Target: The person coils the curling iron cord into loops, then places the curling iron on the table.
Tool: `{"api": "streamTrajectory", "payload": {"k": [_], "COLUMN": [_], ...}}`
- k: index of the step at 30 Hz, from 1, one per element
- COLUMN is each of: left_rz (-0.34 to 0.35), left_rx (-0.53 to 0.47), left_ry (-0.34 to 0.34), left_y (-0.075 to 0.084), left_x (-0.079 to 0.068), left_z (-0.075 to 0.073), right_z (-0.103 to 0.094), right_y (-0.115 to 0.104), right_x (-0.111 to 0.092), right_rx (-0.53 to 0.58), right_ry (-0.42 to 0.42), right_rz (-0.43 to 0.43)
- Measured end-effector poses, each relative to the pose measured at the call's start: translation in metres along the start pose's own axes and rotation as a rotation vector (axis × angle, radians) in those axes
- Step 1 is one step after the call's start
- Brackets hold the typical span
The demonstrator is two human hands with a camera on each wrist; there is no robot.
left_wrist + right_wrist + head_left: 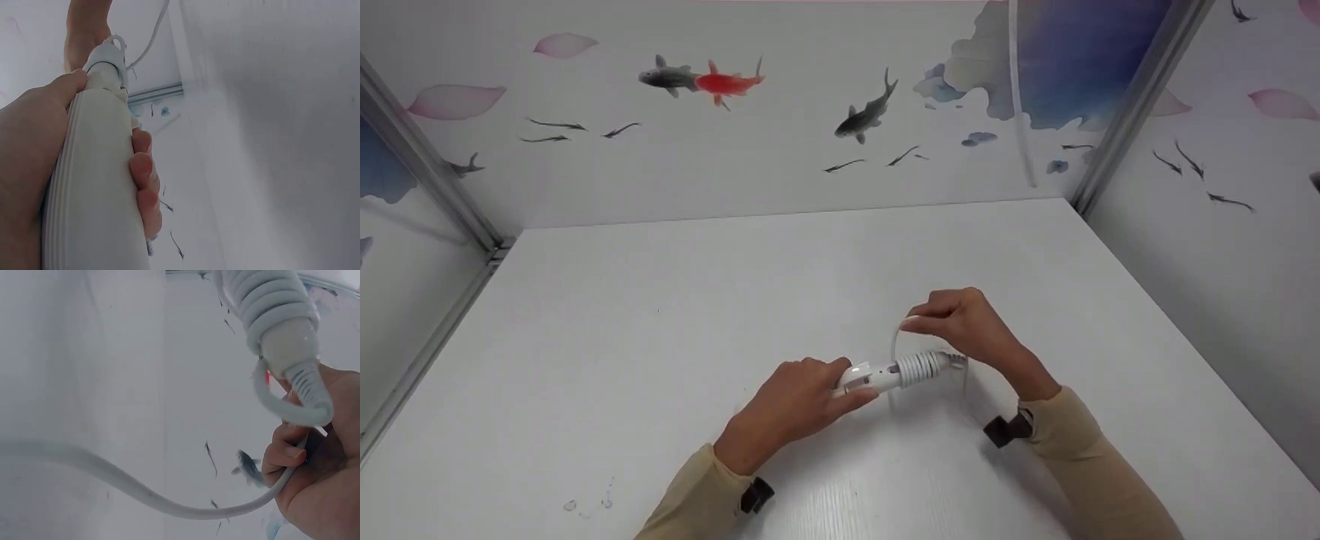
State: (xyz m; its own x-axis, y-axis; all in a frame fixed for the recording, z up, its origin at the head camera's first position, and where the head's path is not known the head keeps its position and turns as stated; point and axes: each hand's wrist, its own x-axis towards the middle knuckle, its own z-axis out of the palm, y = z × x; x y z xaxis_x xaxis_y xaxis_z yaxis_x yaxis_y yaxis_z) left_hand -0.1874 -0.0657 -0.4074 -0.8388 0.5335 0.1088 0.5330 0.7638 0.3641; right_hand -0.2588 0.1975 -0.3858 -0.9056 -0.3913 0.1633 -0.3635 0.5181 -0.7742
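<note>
A white corded hand-held appliance [887, 379] is held above the white table, its exact kind unclear. My left hand [799, 397] grips its thicker body, with the thumb along one side and the fingers curled round the other in the left wrist view. Several turns of white power cord [919, 369] wrap tightly round the narrower handle end. Beside that end, my right hand [966, 322] pinches a loose stretch of the cord, which arcs up from the coils. A ribbed cord sleeve [308, 385] sticks out of the handle's tip in the right wrist view.
The white table [660, 315] spreads around both hands. Printed panels with fish and petals [780, 150] stand along the back and sides, with metal posts [1140, 105] at the corners. Faint marks [589, 505] show on the table at the front left.
</note>
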Motion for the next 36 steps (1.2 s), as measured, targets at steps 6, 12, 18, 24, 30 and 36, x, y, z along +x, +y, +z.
{"api": "streamTrajectory", "payload": {"k": [6, 12, 18, 24, 30, 36], "left_rz": [0.005, -0.064, -0.134, -0.170, -0.227, -0.254], "left_rx": [-0.001, 0.026, 0.053, 0.014, -0.028, -0.041], "left_ry": [0.007, 0.005, 0.040, 0.142, 0.244, 0.295], "left_y": [-0.001, -0.003, -0.005, -0.004, -0.004, -0.004], "left_x": [0.000, 0.001, 0.000, 0.000, 0.000, 0.000], "left_z": [0.001, 0.000, -0.005, -0.008, -0.011, -0.011], "right_z": [0.005, 0.010, 0.017, 0.018, 0.022, 0.022], "right_y": [-0.016, -0.026, -0.033, -0.042, -0.046, -0.044], "right_x": [-0.007, -0.011, -0.016, -0.020, -0.021, -0.021], "right_rx": [-0.007, -0.072, -0.130, -0.125, -0.119, -0.076], "right_ry": [0.039, 0.082, 0.089, 0.082, 0.093, 0.016], "right_rz": [-0.123, -0.207, -0.289, -0.309, -0.341, -0.339]}}
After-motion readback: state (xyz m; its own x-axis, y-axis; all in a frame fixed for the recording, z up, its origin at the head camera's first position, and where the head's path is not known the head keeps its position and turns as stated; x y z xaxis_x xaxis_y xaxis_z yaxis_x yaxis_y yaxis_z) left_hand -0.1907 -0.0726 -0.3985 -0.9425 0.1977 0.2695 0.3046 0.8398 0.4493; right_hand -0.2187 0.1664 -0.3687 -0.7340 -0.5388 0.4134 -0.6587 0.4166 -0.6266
